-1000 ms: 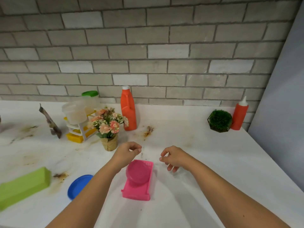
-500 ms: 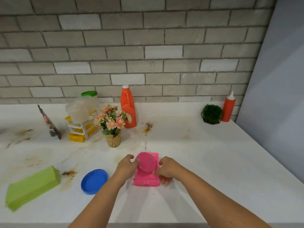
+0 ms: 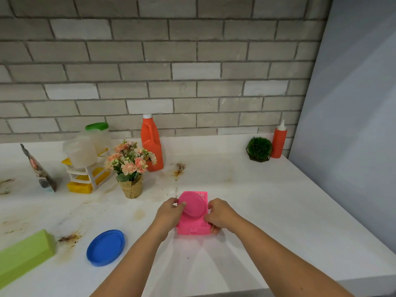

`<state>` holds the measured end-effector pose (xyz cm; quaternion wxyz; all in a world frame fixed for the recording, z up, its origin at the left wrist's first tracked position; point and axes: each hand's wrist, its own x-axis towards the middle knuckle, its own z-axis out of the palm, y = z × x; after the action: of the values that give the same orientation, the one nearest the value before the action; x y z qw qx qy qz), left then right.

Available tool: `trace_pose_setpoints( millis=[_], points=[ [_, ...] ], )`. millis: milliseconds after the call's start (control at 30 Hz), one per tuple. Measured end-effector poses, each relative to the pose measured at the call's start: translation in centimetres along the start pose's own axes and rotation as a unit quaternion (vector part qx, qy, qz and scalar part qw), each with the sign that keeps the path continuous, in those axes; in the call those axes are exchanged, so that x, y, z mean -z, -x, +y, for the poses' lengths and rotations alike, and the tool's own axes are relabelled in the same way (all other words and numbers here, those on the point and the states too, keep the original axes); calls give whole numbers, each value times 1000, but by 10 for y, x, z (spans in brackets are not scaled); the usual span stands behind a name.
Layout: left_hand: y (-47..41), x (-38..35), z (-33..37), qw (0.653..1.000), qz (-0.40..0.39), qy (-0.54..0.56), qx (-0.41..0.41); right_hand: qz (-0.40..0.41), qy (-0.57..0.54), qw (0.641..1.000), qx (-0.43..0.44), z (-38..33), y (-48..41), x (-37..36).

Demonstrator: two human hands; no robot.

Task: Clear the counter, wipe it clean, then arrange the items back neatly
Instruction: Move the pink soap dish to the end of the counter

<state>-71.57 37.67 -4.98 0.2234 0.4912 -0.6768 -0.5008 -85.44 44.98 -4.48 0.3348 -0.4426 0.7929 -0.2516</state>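
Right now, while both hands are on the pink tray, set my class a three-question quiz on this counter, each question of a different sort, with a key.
1. True or false: the right hand grips the right edge of the pink tray.
2. Which item stands right beside the round green plant at the back of the counter?
A) the red squeeze bottle
B) a glass jar
C) a sponge
3. Fill the gap: the blue lid lies flat on the counter to the ____ of the pink tray.

Key: 1 true; 2 A; 3 left.
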Motion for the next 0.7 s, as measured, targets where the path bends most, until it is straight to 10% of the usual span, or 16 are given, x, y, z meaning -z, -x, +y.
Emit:
trace_pose_setpoints(
  millis=[700],
  points=[
    [-99, -220, 125, 991, -102, 86, -24, 128, 26, 988, -80, 135, -56, 209]
  ],
)
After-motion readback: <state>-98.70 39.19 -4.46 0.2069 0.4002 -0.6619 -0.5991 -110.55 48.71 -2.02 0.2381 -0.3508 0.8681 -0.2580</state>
